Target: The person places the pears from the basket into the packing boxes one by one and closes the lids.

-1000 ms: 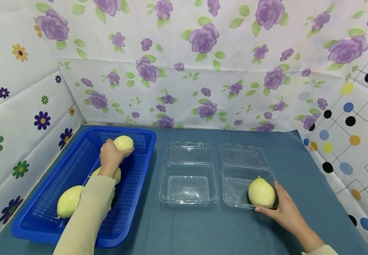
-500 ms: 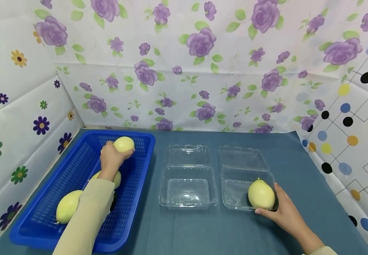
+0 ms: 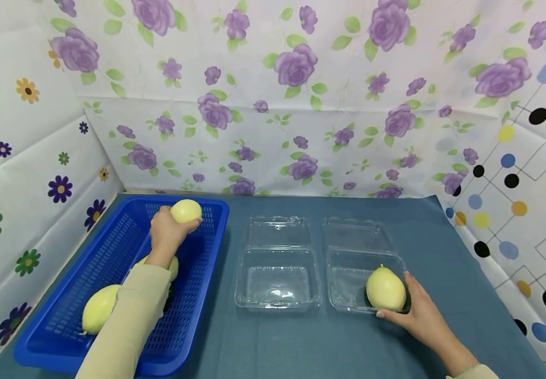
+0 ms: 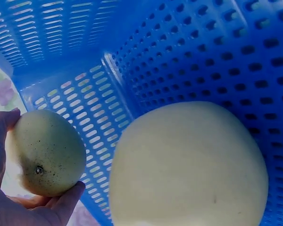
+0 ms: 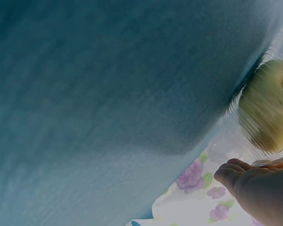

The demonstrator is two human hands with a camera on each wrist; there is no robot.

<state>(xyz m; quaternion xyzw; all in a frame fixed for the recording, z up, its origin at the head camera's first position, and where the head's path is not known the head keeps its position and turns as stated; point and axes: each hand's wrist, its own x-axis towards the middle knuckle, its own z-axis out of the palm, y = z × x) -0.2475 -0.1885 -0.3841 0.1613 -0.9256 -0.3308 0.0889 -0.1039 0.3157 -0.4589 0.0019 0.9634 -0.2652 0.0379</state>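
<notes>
My left hand [image 3: 166,231] grips a pale yellow melon [image 3: 186,210] at the far end of the blue plastic basket [image 3: 216,247]. In the left wrist view, thumb and fingers spread around this melon [image 4: 47,150], while a larger-looking melon [image 4: 188,165] lies close to the camera. Two more melons sit in the basket: one [image 3: 100,308] at the left, the other [image 3: 173,268] partly hidden under my wrist. On the right, my right hand [image 3: 420,313] holds the near right corner of a clear clamshell box [image 3: 349,284]. Inside that box's corner stands a melon [image 3: 385,288], stem up.
A second clear clamshell box [image 3: 277,279] lies with its lid folded back, between the basket and the right-hand box. Blue-grey cloth [image 3: 273,347] covers the table. Patterned sheets [image 3: 296,116] stand along the back and both sides.
The melon in my left hand has risen slightly with the hand and moved a little to the right. The right hand stays at its box; the head view has shifted a little.
</notes>
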